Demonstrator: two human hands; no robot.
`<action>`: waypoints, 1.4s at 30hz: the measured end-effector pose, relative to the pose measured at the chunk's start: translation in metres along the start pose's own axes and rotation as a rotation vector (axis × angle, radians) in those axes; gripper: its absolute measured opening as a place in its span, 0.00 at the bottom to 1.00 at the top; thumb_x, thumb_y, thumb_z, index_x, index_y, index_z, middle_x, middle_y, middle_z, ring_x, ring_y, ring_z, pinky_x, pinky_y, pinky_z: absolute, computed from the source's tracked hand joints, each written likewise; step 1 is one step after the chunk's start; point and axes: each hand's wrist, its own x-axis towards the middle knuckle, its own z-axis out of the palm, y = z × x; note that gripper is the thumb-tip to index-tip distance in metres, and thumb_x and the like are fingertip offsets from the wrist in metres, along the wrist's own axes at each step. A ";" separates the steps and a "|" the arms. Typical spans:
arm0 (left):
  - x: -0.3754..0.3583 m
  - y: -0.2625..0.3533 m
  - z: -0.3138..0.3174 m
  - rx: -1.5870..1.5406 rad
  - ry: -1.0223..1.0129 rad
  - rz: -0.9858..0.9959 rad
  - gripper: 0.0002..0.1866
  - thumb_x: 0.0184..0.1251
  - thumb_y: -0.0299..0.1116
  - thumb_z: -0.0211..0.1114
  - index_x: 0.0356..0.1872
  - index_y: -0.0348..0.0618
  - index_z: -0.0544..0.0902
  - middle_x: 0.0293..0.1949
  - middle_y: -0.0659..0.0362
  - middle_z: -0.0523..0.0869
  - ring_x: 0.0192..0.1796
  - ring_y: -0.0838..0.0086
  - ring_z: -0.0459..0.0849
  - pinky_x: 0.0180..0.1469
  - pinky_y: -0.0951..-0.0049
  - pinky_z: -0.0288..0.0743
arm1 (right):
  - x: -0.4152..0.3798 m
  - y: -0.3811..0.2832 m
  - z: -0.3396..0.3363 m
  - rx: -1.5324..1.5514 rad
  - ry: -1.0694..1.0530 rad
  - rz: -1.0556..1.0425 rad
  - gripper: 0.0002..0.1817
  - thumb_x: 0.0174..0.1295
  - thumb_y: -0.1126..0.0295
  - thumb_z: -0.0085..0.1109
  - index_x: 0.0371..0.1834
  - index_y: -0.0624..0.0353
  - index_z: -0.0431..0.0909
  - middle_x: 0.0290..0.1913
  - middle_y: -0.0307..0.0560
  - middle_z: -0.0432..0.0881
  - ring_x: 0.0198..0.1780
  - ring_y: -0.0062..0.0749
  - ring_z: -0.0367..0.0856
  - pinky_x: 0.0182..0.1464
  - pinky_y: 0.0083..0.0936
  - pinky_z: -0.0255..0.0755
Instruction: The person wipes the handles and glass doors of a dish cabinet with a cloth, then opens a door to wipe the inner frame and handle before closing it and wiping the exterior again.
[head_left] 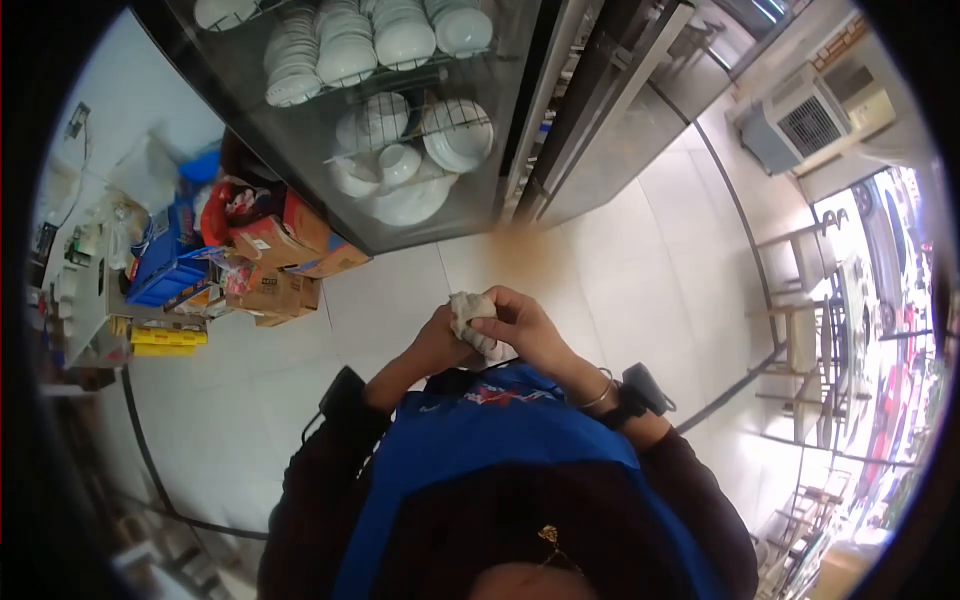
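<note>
A crumpled whitish cloth point(472, 312) is bunched up between my two hands, in front of my blue apron point(500, 425). My left hand point(440, 340) is wrapped round the cloth from the left, its fingers partly hidden. From the right, my right hand point(520, 322) pinches the same cloth, with the thumb lying across it. The lower end of the cloth hangs below the hands, close to the apron.
Ahead stands a cabinet with wire shelves point(410, 75) holding stacked white bowls point(400, 40) and plates. Cardboard boxes point(275, 295) and a blue crate point(165, 255) sit at the left. Chairs point(800, 330) line the right, with an air cooler point(795, 120) farther back. Pale floor tiles point(640, 270) surround me.
</note>
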 end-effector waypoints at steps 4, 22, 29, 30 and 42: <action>-0.016 0.000 -0.009 -0.462 -0.389 -0.257 0.19 0.42 0.31 0.70 0.40 0.44 0.79 0.35 0.58 0.82 0.39 0.71 0.80 0.43 0.72 0.72 | -0.033 -0.001 0.013 0.028 0.165 -0.046 0.04 0.61 0.76 0.54 0.38 0.61 0.73 0.35 0.38 0.78 0.38 0.19 0.75 0.41 0.18 0.70; -0.290 -0.248 0.044 0.678 -0.595 -0.611 0.15 0.51 0.42 0.61 0.37 0.45 0.84 0.38 0.47 0.83 0.39 0.53 0.82 0.44 0.61 0.75 | -0.214 0.198 -0.207 -0.569 0.721 0.454 0.15 0.57 0.60 0.56 0.33 0.64 0.78 0.30 0.49 0.81 0.30 0.29 0.80 0.31 0.25 0.74; -0.278 -0.208 0.106 0.453 -0.337 -0.917 0.17 0.56 0.41 0.56 0.35 0.36 0.82 0.37 0.42 0.82 0.41 0.51 0.81 0.44 0.58 0.74 | -0.324 0.271 -0.239 -0.989 0.186 0.992 0.18 0.55 0.56 0.54 0.19 0.60 0.77 0.19 0.47 0.78 0.17 0.34 0.76 0.21 0.31 0.69; -0.275 -0.226 0.121 0.460 -0.345 -0.908 0.17 0.56 0.41 0.56 0.35 0.36 0.82 0.37 0.42 0.82 0.41 0.51 0.81 0.44 0.58 0.74 | -0.320 0.275 -0.245 -0.732 0.291 0.934 0.17 0.56 0.57 0.53 0.20 0.60 0.77 0.19 0.46 0.77 0.17 0.32 0.75 0.20 0.30 0.69; -0.191 -0.124 0.114 0.101 -0.224 -0.441 0.23 0.61 0.47 0.51 0.44 0.36 0.76 0.38 0.42 0.81 0.44 0.50 0.80 0.45 0.59 0.72 | -0.250 0.247 -0.245 -0.630 0.727 0.351 0.14 0.53 0.61 0.53 0.32 0.62 0.80 0.24 0.50 0.81 0.27 0.34 0.81 0.34 0.28 0.73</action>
